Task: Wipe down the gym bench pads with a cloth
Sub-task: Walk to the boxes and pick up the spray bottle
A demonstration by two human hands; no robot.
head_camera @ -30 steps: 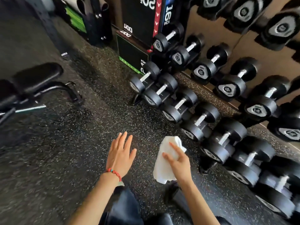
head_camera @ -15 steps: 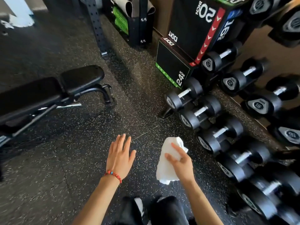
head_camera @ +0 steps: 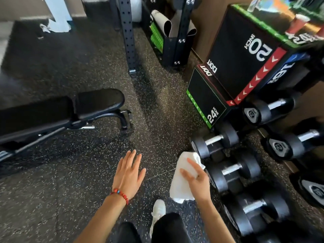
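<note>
A black gym bench stands at the left, with a short seat pad (head_camera: pixel 99 100) and a longer back pad (head_camera: pixel 33 114) on a black frame. My right hand (head_camera: pixel 197 179) holds a folded white cloth (head_camera: pixel 183 181) in the air over the floor, well to the right of the bench. My left hand (head_camera: pixel 128 174) hovers flat with fingers apart, empty, a red bead bracelet on its wrist. Both hands are apart from the bench pads.
Black dumbbells (head_camera: pixel 231 170) on a rack line the right side. A black plyo box (head_camera: pixel 245 67) stands behind them. A rack upright (head_camera: pixel 128 35) and a mat holder (head_camera: pixel 168 35) are at the back. Speckled rubber floor (head_camera: pixel 70 181) lies between. My white shoe (head_camera: pixel 157 211) is below.
The view has swung left and upward: the bench has come further into frame and the dumbbells have slid right. Both hands keep the same pose, cloth still in the right.
</note>
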